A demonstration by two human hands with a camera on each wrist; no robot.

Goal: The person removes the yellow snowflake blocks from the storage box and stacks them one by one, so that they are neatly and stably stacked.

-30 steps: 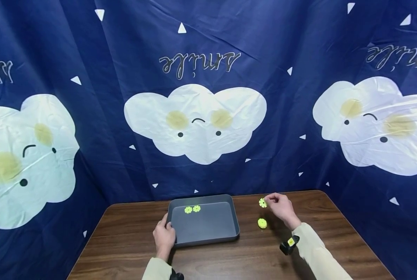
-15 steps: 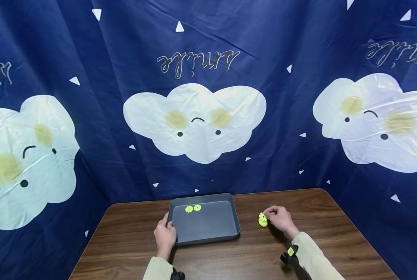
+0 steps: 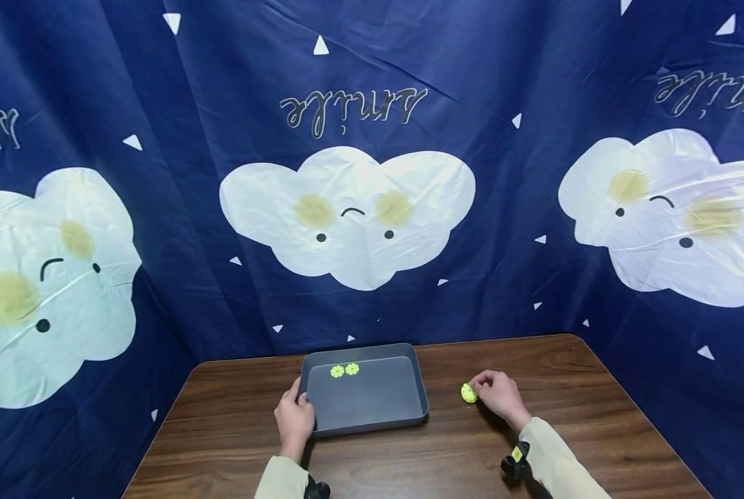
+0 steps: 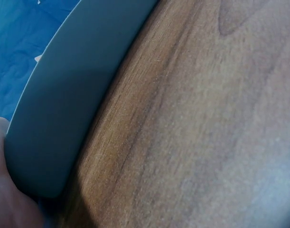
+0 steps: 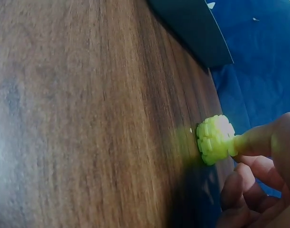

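My left hand (image 3: 294,420) grips the left side of a dark grey rectangular tray (image 3: 372,405). In the left wrist view, part of that hand (image 4: 12,197) touches the end of the tray's outer wall (image 4: 64,114). Two yellow-green flower-shaped discs (image 3: 352,369) lie side by side near the tray's back wall. To the right of the tray, my right hand (image 3: 499,396) pinches a like disc at the top of a small stack (image 3: 468,394) on the table. The right wrist view shows the stacked notched discs (image 5: 213,141) at the fingertips; the pinched disc is partly hidden.
A brown wood-grain table (image 3: 396,461) bears the tray and the stack. Behind it and at both sides hangs a blue curtain (image 3: 372,315) with white clouds. The tray's corner (image 5: 197,35) appears at the top of the right wrist view.
My right hand has brought a disc from the back of the table nearer to me, onto the stack. The left hand and the tray have stayed in place.
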